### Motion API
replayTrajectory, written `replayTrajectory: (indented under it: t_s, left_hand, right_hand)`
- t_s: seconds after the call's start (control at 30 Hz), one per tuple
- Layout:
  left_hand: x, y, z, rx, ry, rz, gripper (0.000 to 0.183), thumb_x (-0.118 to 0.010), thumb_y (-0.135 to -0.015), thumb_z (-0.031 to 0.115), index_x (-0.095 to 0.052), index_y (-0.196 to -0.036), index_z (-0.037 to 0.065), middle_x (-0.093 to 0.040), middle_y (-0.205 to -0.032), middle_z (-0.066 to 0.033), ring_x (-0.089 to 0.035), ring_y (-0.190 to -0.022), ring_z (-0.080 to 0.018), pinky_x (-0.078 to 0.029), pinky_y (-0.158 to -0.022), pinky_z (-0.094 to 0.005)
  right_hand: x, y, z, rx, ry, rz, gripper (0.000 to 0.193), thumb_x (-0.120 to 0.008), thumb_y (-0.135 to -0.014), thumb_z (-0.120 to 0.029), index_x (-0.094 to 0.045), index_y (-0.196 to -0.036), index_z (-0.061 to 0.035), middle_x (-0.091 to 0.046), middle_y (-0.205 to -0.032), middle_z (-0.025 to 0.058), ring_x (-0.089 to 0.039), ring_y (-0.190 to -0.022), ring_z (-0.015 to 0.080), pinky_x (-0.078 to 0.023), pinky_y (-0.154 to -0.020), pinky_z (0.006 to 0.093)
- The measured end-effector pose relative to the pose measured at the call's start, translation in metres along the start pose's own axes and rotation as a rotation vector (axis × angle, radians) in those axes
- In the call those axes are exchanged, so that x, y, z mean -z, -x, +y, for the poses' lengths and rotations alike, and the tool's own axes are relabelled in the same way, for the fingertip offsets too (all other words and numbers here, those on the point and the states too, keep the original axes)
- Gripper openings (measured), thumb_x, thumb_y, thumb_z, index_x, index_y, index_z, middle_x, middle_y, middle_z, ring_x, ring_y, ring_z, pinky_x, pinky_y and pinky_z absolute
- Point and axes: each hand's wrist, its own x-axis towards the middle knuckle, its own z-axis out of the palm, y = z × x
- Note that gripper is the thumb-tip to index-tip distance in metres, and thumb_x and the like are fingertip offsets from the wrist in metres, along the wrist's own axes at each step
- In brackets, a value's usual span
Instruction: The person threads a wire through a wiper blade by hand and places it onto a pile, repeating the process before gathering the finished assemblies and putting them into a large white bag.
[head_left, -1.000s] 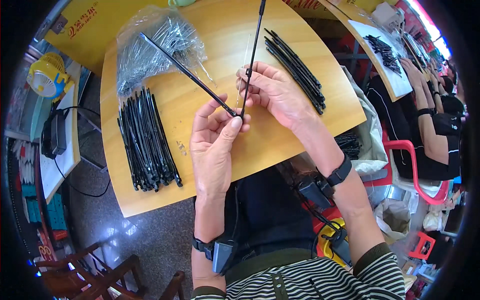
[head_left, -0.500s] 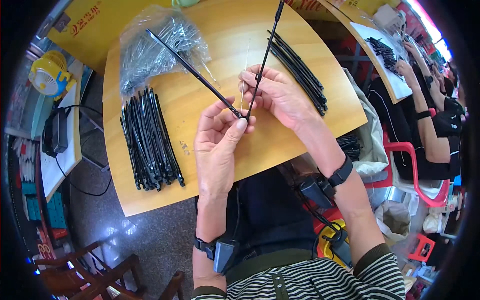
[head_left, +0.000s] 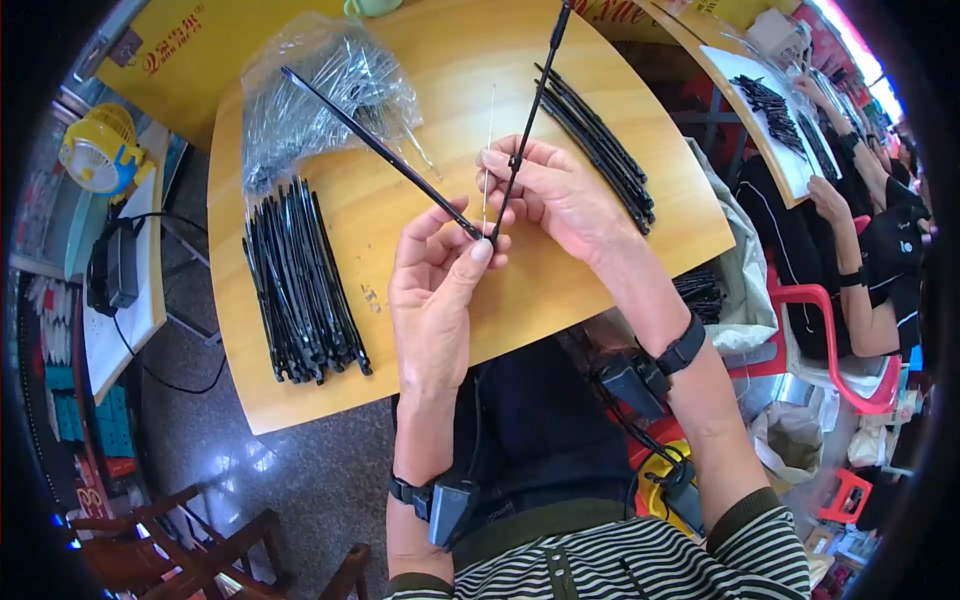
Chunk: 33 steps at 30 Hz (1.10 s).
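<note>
My left hand is closed, thumb and fingers pinching the bottom joint of a black hinged rod. Its two slim arms spread upward in a V, one leaning left and the other rising to the right. My right hand pinches a thin silvery wire that stands nearly upright between the arms, its lower end close to the joint. The right arm of the V passes against my right fingers. Whether the wire's tip sits inside the joint is hidden by my fingertips.
A bundle of black rods lies left on the wooden table, below a clear plastic bag of thin metal pieces. More black rods lie at the right. Co-workers' hands work at another table; a yellow fan stands far left.
My hands and the hinged rod have barely moved; the left-leaning arm's tip has shifted slightly left and down. At the right-hand table, a co-worker's hand has moved down toward the table's near edge.
</note>
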Motion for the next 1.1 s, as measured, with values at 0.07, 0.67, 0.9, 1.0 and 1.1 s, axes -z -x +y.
replayTrajectory:
  t_s: [0.07, 0.67, 0.9, 1.0, 1.1]
  left_hand:
    - [0.0006, 0.0002, 0.0002, 0.014, -0.022, -0.004, 0.039, -0.056, -0.083, -0.003, -0.045, -0.120, 0.002, -0.058, -0.089, -0.0072, -0.058, -0.080, -0.0133, -0.047, -0.076, -0.0236]
    - [-0.0009, 0.0001, -0.0006, 0.006, -0.033, -0.007, 0.037, -0.056, -0.083, -0.003, -0.046, -0.118, 0.001, -0.057, -0.089, -0.0068, -0.058, -0.083, -0.0136, -0.047, -0.076, -0.0235]
    - [0.0009, -0.0004, -0.0022, -0.009, -0.029, -0.022, 0.032, -0.058, -0.083, 0.000, -0.049, -0.114, 0.000, -0.058, -0.092, -0.0077, -0.059, -0.083, -0.0142, -0.047, -0.075, -0.0247]
    - [0.0009, 0.0000, -0.0011, -0.010, -0.017, -0.023, 0.032, -0.057, -0.083, 0.000, -0.049, -0.114, 0.000, -0.058, -0.091, -0.0075, -0.059, -0.083, -0.0144, -0.048, -0.075, -0.0248]
    - [-0.0003, 0.0000, -0.0005, 0.003, -0.014, -0.019, 0.037, -0.056, -0.083, -0.003, -0.046, -0.118, 0.002, -0.058, -0.089, -0.0069, -0.058, -0.080, -0.0134, -0.047, -0.075, -0.0234]
  right_hand:
    - [0.0001, -0.0003, -0.0003, -0.003, -0.004, 0.007, 0.013, -0.056, -0.088, -0.018, -0.056, -0.089, -0.0049, -0.058, -0.078, 0.0009, -0.056, -0.067, 0.0056, -0.048, -0.057, 0.0174]
    - [0.0019, -0.0018, 0.0013, -0.002, -0.032, -0.001, 0.013, -0.058, -0.087, -0.017, -0.057, -0.089, -0.0049, -0.059, -0.076, 0.0010, -0.054, -0.063, 0.0042, -0.046, -0.054, 0.0161]
    - [0.0034, -0.0007, 0.0001, -0.015, -0.019, -0.020, 0.013, -0.057, -0.087, -0.018, -0.057, -0.089, -0.0053, -0.058, -0.075, -0.0001, -0.054, -0.063, 0.0036, -0.046, -0.053, 0.0156]
    - [0.0011, 0.0001, -0.0008, -0.011, -0.017, -0.025, 0.013, -0.057, -0.087, -0.018, -0.057, -0.088, -0.0053, -0.058, -0.074, -0.0004, -0.054, -0.062, 0.0034, -0.045, -0.053, 0.0154]
    - [0.0016, -0.0003, -0.0002, -0.008, -0.014, -0.011, 0.013, -0.057, -0.087, -0.018, -0.057, -0.088, -0.0054, -0.058, -0.074, -0.0004, -0.053, -0.061, 0.0034, -0.045, -0.053, 0.0153]
